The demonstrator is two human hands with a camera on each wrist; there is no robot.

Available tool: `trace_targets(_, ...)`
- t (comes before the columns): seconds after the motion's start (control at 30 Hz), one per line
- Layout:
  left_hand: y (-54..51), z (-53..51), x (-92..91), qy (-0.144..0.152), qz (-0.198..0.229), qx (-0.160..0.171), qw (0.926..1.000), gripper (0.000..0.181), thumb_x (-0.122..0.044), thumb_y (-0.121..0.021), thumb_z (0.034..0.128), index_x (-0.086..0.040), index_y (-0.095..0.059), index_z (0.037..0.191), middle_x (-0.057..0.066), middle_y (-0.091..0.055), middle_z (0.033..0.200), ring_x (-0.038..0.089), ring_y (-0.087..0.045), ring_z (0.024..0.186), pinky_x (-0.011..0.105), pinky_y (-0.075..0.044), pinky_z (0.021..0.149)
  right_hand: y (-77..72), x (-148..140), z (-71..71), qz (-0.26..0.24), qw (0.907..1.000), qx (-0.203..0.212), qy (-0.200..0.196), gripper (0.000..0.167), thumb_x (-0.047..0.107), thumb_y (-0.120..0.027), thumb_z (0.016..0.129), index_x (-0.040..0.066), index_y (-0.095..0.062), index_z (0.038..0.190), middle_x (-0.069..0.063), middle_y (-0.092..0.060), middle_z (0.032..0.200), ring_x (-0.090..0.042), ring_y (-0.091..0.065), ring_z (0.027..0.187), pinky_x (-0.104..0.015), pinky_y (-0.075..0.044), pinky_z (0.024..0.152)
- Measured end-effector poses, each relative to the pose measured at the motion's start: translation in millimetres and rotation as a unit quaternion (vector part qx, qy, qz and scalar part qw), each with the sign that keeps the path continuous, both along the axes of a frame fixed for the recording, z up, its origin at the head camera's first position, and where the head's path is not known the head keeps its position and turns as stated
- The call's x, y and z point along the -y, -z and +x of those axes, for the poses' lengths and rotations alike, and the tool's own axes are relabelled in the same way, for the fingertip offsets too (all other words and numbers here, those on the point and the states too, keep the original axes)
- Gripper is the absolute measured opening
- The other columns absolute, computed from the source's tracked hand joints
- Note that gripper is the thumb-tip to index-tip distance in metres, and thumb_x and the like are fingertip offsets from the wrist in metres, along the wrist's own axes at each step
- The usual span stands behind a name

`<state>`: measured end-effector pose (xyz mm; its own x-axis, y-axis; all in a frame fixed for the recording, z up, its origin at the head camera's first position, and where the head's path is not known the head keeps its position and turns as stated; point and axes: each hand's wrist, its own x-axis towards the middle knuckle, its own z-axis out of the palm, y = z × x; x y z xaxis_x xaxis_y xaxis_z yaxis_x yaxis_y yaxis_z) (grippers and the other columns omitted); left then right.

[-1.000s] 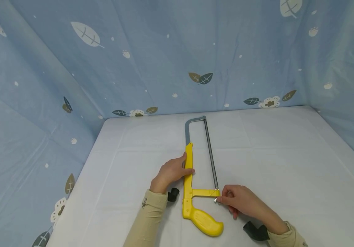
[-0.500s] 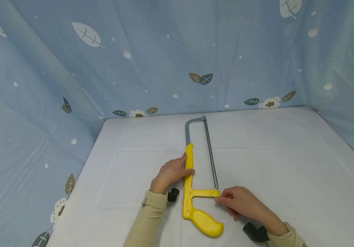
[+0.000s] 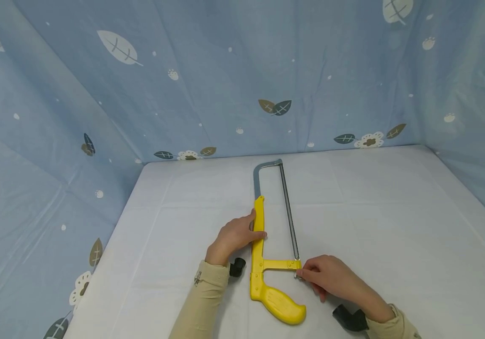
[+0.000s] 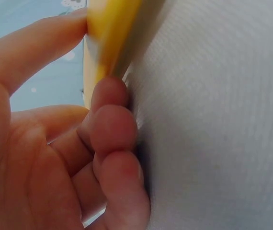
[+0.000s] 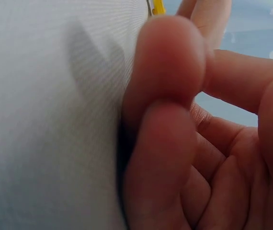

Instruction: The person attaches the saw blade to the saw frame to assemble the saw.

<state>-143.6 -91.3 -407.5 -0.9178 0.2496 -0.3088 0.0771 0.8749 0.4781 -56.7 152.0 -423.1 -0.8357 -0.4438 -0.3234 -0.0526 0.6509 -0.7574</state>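
Note:
A hacksaw (image 3: 258, 254) with a yellow frame and yellow handle lies flat on the white cloth in the head view. Its grey blade (image 3: 289, 212) runs along the right side, up to the grey front arm. My left hand (image 3: 234, 234) grips the yellow back bar, thumb on one side and fingers on the other. At the lower right corner of the frame, the thumb and index finger of my right hand (image 3: 331, 275) pinch a small silver wing nut (image 3: 296, 276), mostly hidden by the fingertips. The other right fingers are curled near the cloth in the right wrist view.
The white cloth (image 3: 200, 188) covers the table. Blue patterned curtains (image 3: 234, 80) hang at the back and both sides. Black wrist-camera mounts (image 3: 350, 318) sit under both wrists, close to the cloth.
My right fingertips shift slightly around the wing nut; it was covered half a second ago and shows a little now. The hacksaw and my left hand stay in place.

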Motion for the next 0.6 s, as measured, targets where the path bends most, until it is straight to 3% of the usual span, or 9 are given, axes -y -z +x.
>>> trace_targets(0.33, 0.5, -0.4, -0.3, 0.002, -0.003, 0.002, 1.0, 0.078, -0.049, -0.059, 0.0797, -0.017, -0.025, 0.142, 0.006, -0.045, 0.132, 0.021, -0.047, 0.109, 0.038, -0.038, 0.085, 1.7, 2.0, -0.2, -0.008, 0.9987, 0.016, 0.048, 0.032, 0.045, -0.06, 0.08, 0.013, -0.054, 0.085, 0.001, -0.051, 0.049, -0.017, -0.05, 0.038, -0.025, -0.033, 0.037)
trace_targets(0.6, 0.6, -0.3, 0.4, 0.003, 0.0, 0.0, 1.0, 0.079, -0.049, -0.059, 0.0797, -0.017, -0.024, 0.142, 0.006, -0.046, 0.132, 0.021, -0.047, 0.109, 0.038, -0.038, 0.085, 2.6, 0.4, -0.7, -0.02, 0.9991, 0.015, 0.035, 0.03, 0.042, -0.06, 0.082, 0.013, -0.056, 0.084, 0.002, -0.051, 0.049, -0.016, -0.05, 0.039, -0.024, -0.034, 0.038)
